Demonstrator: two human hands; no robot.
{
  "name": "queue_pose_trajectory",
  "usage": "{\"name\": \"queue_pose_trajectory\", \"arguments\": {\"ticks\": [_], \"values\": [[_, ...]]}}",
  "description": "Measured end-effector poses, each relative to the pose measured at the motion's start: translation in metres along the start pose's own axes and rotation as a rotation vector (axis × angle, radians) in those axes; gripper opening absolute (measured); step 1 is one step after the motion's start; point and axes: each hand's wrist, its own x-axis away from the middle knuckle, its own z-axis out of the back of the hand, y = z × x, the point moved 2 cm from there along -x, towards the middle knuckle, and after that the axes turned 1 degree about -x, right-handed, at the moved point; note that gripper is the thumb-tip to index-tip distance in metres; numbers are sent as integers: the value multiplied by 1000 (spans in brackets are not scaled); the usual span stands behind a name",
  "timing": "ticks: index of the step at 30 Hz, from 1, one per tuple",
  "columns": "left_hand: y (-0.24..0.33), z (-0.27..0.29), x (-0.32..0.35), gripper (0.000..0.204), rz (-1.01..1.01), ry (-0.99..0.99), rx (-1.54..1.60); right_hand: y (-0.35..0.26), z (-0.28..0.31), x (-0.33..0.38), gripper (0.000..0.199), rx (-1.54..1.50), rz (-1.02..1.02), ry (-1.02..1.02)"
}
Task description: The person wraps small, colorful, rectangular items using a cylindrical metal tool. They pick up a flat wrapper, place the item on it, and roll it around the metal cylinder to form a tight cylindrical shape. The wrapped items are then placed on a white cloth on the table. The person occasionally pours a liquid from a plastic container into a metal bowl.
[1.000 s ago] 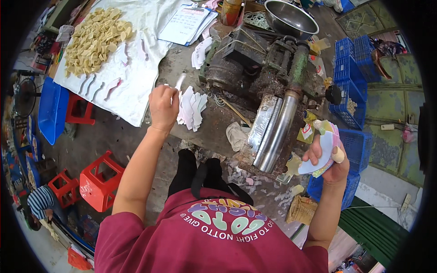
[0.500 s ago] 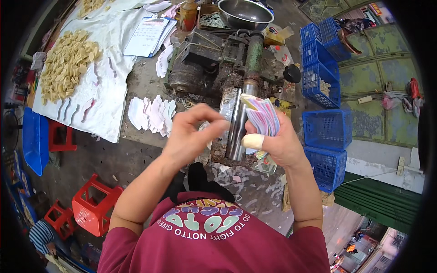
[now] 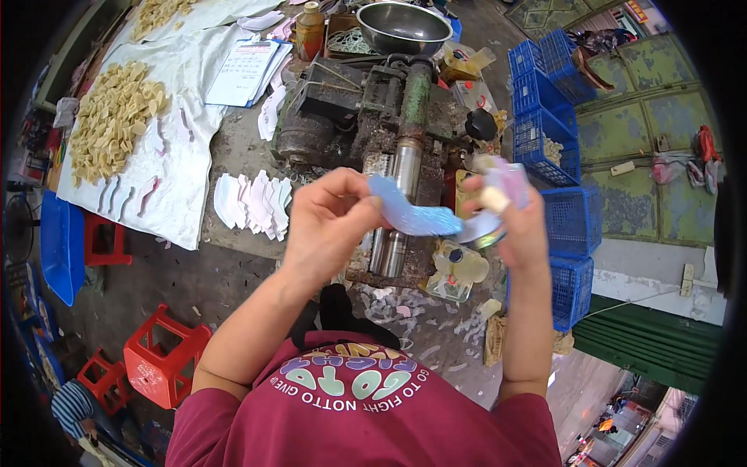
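Observation:
My left hand [image 3: 327, 222] pinches one end of a shiny blue curved strip [image 3: 420, 221] between thumb and fingertips. The strip stretches right, its far end meeting the stack in my other hand. My right hand [image 3: 523, 229], smeared by motion, is closed round a stack of pastel curved pieces [image 3: 506, 180]; a cream cover wraps its thumb. Beneath the strip stand the steel rollers [image 3: 389, 253] of a grimy green machine [image 3: 416, 101]. Left of my left hand, pale curved pieces [image 3: 253, 204] lie overlapping in a row on the table.
Yellowish chips [image 3: 117, 121] are heaped on a white cloth [image 3: 183, 171], near a clipboard [image 3: 241, 70]. A steel bowl [image 3: 405, 27] and a bottle [image 3: 310, 31] stand behind the machine. Blue crates [image 3: 572, 210] line the right; red stools [image 3: 163, 358] stand at lower left. Scraps litter the floor.
My left hand, earlier empty beside the rollers, now holds the blue strip. My right hand has moved right with its stack, away from the rollers. The whole view has shifted slightly.

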Motion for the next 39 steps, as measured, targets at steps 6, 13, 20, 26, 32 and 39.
{"name": "queue_pose_trajectory", "arguments": {"ticks": [6, 13, 20, 26, 32, 39], "values": [[-16, -22, -2, 1, 17, -185, -38, -9, -4, 18, 64, -49, -249, -443], [-21, 26, -1, 21, -167, 62, -798, 7, 18, -5, 50, 225, -536, -471], [-50, 37, 0, 21, -343, 76, -1037, 19, 3, -25, 47, 271, -562, -491], [-56, 76, -6, 8, -4, 312, -588, 10, -2, -21, 54, 123, -341, -309], [-20, 205, -7, 4, -503, 667, -1200, 20, -2, -5, 59, -193, -215, -245], [-70, 246, 29, 17, -328, 237, -1681, 16, -39, -5, 53, -305, -200, -240]]}}
